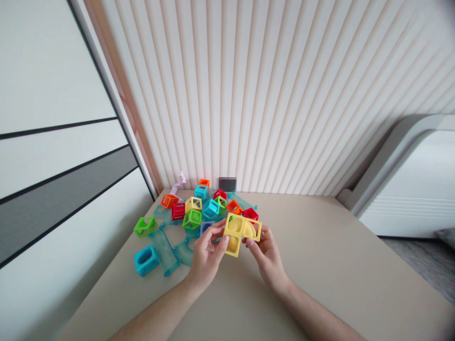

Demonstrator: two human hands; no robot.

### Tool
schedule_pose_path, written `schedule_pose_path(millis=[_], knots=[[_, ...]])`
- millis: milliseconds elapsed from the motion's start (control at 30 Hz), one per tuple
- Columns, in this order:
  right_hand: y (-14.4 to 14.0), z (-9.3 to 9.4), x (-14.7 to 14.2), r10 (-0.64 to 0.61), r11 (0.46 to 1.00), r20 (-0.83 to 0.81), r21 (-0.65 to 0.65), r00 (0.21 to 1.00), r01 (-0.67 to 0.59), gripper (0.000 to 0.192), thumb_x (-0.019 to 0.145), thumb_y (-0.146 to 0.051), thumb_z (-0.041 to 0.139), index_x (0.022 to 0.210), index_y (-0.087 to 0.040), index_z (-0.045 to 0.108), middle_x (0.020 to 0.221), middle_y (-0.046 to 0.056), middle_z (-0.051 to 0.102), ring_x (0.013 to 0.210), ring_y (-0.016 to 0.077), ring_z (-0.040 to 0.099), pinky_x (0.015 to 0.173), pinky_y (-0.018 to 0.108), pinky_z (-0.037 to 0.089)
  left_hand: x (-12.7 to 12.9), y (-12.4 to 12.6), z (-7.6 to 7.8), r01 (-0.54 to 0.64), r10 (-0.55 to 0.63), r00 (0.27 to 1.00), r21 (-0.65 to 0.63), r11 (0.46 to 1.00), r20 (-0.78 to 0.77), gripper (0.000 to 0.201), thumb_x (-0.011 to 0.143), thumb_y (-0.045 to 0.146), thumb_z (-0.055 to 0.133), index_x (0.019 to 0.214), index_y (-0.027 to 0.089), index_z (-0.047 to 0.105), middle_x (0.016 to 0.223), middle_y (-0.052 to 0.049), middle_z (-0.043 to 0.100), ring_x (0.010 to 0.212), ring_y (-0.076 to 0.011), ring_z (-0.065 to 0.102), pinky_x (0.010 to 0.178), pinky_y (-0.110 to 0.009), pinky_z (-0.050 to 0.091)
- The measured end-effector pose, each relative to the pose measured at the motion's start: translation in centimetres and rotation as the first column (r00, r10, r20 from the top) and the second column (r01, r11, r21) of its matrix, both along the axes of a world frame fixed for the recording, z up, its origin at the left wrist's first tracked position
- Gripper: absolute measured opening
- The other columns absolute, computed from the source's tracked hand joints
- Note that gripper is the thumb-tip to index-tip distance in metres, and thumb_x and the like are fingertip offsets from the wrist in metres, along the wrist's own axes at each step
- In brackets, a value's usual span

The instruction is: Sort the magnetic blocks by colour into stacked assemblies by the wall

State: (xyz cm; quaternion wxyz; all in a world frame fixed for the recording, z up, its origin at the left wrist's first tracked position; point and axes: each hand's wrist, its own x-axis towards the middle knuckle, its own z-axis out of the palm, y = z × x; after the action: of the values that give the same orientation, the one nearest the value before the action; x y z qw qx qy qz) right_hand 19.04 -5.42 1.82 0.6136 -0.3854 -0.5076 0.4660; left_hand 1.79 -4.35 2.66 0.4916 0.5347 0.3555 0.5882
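Observation:
Above the table, both of my hands hold a yellow L-shaped toy block (pixel 234 225) with rounded hollows in its square faces. My left hand (pixel 208 258) grips its left side, thumb pressed on the lower square. Around the right square close the fingers of my right hand (pixel 268 258), its thumb at the lower edge. Just behind the left hand lie a green cube frame (pixel 192 219) and a light-blue cube frame (pixel 211 208). A red cube piece (pixel 250 214) shows partly behind the yellow block.
Coloured cube pieces and translucent teal track parts (pixel 165 251) pile up on the left of the beige table (pixel 320 265). A blue block (pixel 146 260) sits at the near left. Behind stands a ribbed white wall panel (pixel 241 94); a white cabinet (pixel 46 189) is at left.

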Motion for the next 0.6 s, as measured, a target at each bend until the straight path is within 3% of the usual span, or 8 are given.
schedule_pose_path(millis=[200, 367, 600], knots=[[0.0, -0.1, 0.1, -0.006, 1.0, -0.013, 0.006, 1.0, 0.006, 0.032, 0.09, -0.046, 0.072, 0.11, -0.024, 0.058, 0.105, 0.005, 0.068, 0.09, 0.019, 0.063, 0.082, 0.032, 0.052, 0.3, 0.1, -0.3, 0.034, -0.031, 0.997, -0.05, 0.998, 0.064, 0.028, 0.087, 0.042, 0.072, 0.105, 0.022, 0.063, 0.135, -0.012, 0.064, 0.113, -0.0283, 0.068, 0.089, -0.037, 0.058], [0.1, -0.7, 0.3, 0.004, 0.999, -0.002, 0.044, 1.0, -0.004, 0.03, 0.091, -0.044, 0.072, 0.11, -0.026, 0.059, 0.104, 0.004, 0.067, 0.093, 0.0194, 0.062, 0.084, 0.033, 0.052, 0.3, 0.4, -0.1, 0.189, -0.158, 0.972, -0.179, 0.965, 0.175, 0.05, 0.085, 0.046, 0.075, 0.124, 0.023, 0.053, 0.119, -0.012, 0.073, 0.106, -0.0266, 0.072, 0.088, -0.038, 0.057], [-0.1, -1.3, 0.6, 0.009, 0.998, 0.043, 0.067, 0.999, -0.012, 0.027, 0.095, -0.041, 0.067, 0.115, -0.027, 0.056, 0.11, 0.005, 0.066, 0.1, 0.0209, 0.062, 0.091, 0.035, 0.051, 0.2, 0.4, 0.2, 0.3, -0.26, 0.943, -0.192, 0.935, 0.208, 0.05, 0.083, 0.047, 0.076, 0.124, 0.021, 0.065, 0.127, -0.013, 0.071, 0.12, -0.0303, 0.065, 0.1, -0.041, 0.051]])
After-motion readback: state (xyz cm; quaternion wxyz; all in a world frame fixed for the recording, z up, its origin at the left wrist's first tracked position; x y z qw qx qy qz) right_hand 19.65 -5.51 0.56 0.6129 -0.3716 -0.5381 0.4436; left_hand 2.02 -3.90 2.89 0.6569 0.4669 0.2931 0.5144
